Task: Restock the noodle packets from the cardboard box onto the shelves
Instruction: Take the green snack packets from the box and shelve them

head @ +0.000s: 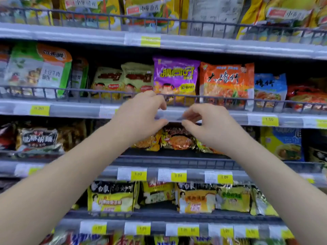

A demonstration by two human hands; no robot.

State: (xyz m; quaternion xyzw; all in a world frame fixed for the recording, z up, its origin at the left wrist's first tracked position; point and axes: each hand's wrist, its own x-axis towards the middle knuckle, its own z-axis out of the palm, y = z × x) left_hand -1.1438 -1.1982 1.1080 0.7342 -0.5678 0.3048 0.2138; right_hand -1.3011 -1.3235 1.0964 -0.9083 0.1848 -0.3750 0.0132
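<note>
My left hand (141, 114) and my right hand (210, 124) are raised side by side in front of the price strip (169, 114) on the edge of the second shelf. The fingers and thumbs of both are curled towards each other, with the strip showing in the gap between them. Whether either hand holds anything is unclear. Just below the hands, orange-and-yellow noodle packets (177, 138) lie on the third shelf. A purple noodle packet (175, 75) and an orange one (226, 82) stand behind the wire rail (221, 99) above. The cardboard box is out of view.
Green-and-cream packets (122, 78) stand left of the purple one, and a blue packet (269, 89) right of the orange one. Yellow packets (111, 197) fill the fourth shelf. Each shelf edge carries yellow price tags (269, 121). Dark packets (39, 138) lie at the left of the third shelf.
</note>
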